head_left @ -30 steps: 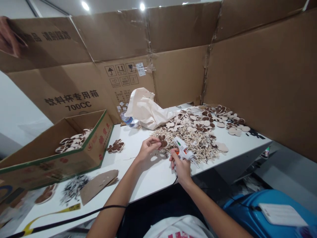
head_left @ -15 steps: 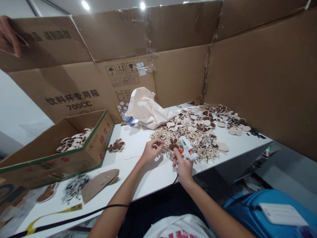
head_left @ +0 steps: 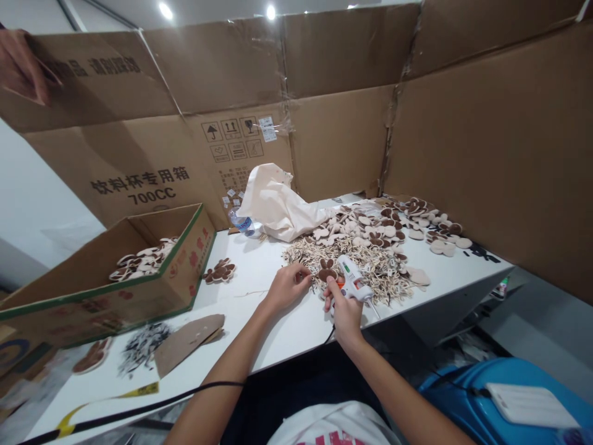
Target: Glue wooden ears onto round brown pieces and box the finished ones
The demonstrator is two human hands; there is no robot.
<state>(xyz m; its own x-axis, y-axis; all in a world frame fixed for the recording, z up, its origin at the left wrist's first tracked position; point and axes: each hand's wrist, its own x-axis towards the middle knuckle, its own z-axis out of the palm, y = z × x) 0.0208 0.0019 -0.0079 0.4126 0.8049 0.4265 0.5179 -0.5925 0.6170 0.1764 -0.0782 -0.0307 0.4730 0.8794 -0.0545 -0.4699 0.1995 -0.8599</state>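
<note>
My right hand (head_left: 345,312) is wrapped round a white glue gun (head_left: 353,277) with a green label, its nozzle pointing down to the right. The thumb of that hand also pins a brown rabbit-shaped felt piece (head_left: 327,269) against the fingers. Just to its left, my left hand (head_left: 291,288) is closed with thumb and fingertips together; what it pinches, if anything, is hidden. Behind both hands spreads a heap of thin cream strips (head_left: 308,250), with a pile of brown and cream felt pieces (head_left: 370,224) beyond it.
A cardboard box (head_left: 197,247) holding more felt pieces stands left. Nearby lie several brown pieces (head_left: 220,271), grey scraps (head_left: 146,347) and a cardboard sheet (head_left: 189,340). A cream cloth bag (head_left: 278,207) and bottle (head_left: 243,224) sit behind. Cardboard walls enclose the table; another person's hand (head_left: 23,65) hangs upper left.
My left hand has turned and drawn its fingers together, moving slightly right; the brown patch seen within it is now hidden. My right hand keeps hold of the glue gun and rabbit piece.
</note>
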